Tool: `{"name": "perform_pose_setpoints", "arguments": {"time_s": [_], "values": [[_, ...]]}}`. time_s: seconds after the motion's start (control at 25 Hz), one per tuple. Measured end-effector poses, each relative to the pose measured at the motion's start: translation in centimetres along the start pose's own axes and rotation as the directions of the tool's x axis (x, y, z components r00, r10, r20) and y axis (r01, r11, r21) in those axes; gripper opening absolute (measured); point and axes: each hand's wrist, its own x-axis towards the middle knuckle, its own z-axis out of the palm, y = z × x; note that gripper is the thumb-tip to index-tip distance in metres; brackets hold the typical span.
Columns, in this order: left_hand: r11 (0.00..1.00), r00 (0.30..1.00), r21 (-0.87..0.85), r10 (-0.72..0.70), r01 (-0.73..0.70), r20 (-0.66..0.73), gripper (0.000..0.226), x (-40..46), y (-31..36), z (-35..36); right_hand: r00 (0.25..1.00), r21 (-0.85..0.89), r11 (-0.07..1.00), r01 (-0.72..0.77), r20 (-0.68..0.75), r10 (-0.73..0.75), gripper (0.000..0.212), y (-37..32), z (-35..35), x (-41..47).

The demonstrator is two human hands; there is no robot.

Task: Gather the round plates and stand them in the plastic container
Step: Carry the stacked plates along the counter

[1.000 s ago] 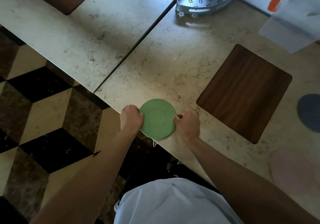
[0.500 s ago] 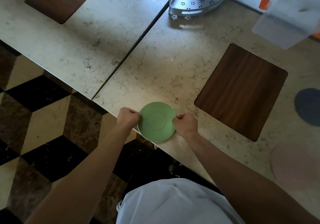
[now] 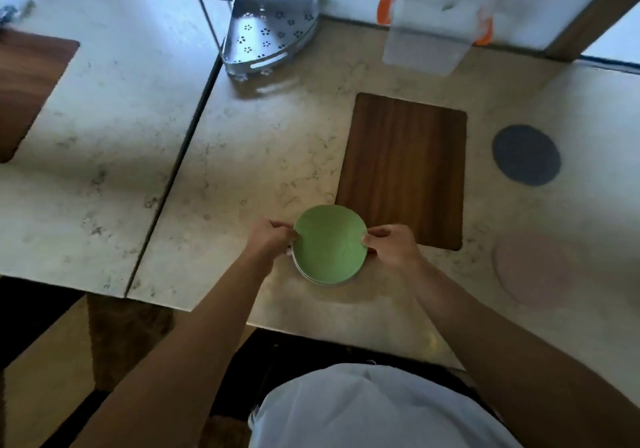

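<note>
A small stack of round plates with a green plate (image 3: pixel 329 243) on top is held above the marble counter. My left hand (image 3: pixel 270 239) grips its left rim and my right hand (image 3: pixel 389 245) grips its right rim. A pale edge of another plate shows under the green one. A dark blue round plate (image 3: pixel 526 154) lies flat at the right. A pale pink round plate (image 3: pixel 533 267) lies nearer, at the right edge. The clear plastic container (image 3: pixel 436 24) with orange clips stands at the back against the wall, blurred.
A wooden inlay (image 3: pixel 403 170) lies in the counter (image 3: pixel 259 156) right of the hands. A perforated metal corner rack (image 3: pixel 268 35) stands at the back. A dark seam (image 3: pixel 180 167) splits the counter from a second slab at the left. The counter's front edge is close to my body.
Both hands lifted the green plate stack off the counter's front edge and carried it inward over the counter. The view swung, bringing the container and back wall into sight.
</note>
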Motion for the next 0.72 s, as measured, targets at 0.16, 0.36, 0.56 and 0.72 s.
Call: {"name": "perform_pose_setpoints", "arguments": {"time_s": [0.16, 0.36, 0.56, 0.72], "values": [[0.993, 0.988, 0.102, 0.038, -0.053, 0.148, 0.019, 0.2, 3.7, 7.3, 0.985, 0.168, 0.985, -0.044, -0.157, 0.071, 0.014, 2.5, -6.8, 0.2], [0.957, 0.951, 0.244, 0.076, -0.154, 0.301, 0.015, -1.5, 6.9, 19.1, 0.94, 0.37, 0.927, -0.053, -0.294, 0.171, 0.016, 7.4, -16.5, -0.4], [0.949, 0.929, 0.29, 0.011, -0.126, 0.369, 0.014, -3.9, 8.4, 30.0, 0.892, 0.493, 0.866, -0.084, -0.35, 0.286, 0.005, 12.3, -25.1, -0.7], [0.93, 0.919, 0.341, -0.009, -0.138, 0.395, 0.017, -4.9, 7.8, 36.6, 0.858, 0.509, 0.854, -0.106, -0.388, 0.337, 0.01, 15.8, -30.0, -0.1]]}}
